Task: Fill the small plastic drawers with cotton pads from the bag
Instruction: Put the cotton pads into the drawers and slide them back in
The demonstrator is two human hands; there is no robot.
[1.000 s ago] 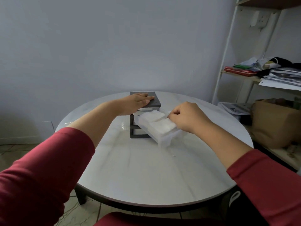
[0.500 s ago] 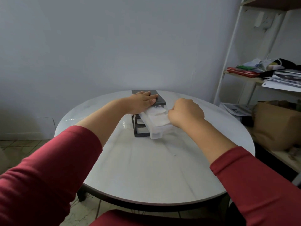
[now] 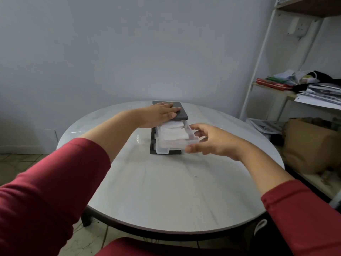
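A small dark drawer unit [image 3: 181, 113] stands at the far middle of the round white table [image 3: 166, 191]. Its top clear plastic drawer [image 3: 166, 147] is pulled partway out and packed with white cotton pads [image 3: 172, 133]. My left hand [image 3: 158, 115] lies flat on the unit's top, fingers spread. My right hand [image 3: 215, 143] is at the drawer's front right corner, thumb against the front face and fingers along the right wall. I see no bag of pads; only a crumpled bit of clear plastic [image 3: 138, 139] lies just left of the unit.
A white shelf rack [image 3: 258, 74] stands to the right with stacked papers [image 3: 324, 93] and red folders. A brown paper bag [image 3: 310, 145] sits on a low surface beside the table. A red seat [image 3: 147, 248] is at the table's near edge.
The drawer has slid further into the unit. My right hand has gone from a fist pressing on the pads to spread fingers around the drawer's front corner. My left hand has stayed on top.
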